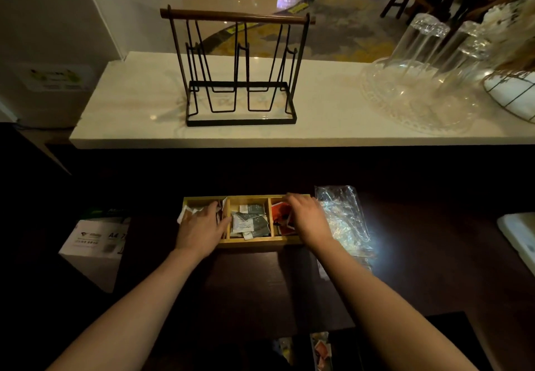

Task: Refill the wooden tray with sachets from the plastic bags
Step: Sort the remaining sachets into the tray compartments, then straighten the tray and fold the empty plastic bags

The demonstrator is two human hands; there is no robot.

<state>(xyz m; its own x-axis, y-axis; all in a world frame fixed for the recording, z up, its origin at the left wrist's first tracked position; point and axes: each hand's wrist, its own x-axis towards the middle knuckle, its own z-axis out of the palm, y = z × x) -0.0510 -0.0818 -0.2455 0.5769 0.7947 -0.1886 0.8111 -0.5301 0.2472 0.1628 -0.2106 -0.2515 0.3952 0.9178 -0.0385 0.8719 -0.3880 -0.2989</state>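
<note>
A wooden tray (252,241) with three compartments sits on a dark counter. Its middle compartment holds grey and white sachets (250,221). Red sachets (280,211) fill the right compartment, and white sachets (188,212) stick out of the left one. My left hand (199,228) lies palm down over the left compartment, fingers spread on the white sachets. My right hand (308,217) reaches into the right compartment, fingers curled among the red sachets. Whether it grips one is hidden. A crumpled clear plastic bag (343,220) lies just right of the tray.
Behind the counter a white marble shelf (139,127) carries a black wire rack (240,81), a glass dish with upturned glasses (417,86) and a wire basket (512,95). A box of A4 paper (95,243) stands at the left. A white object (518,234) lies at the right edge.
</note>
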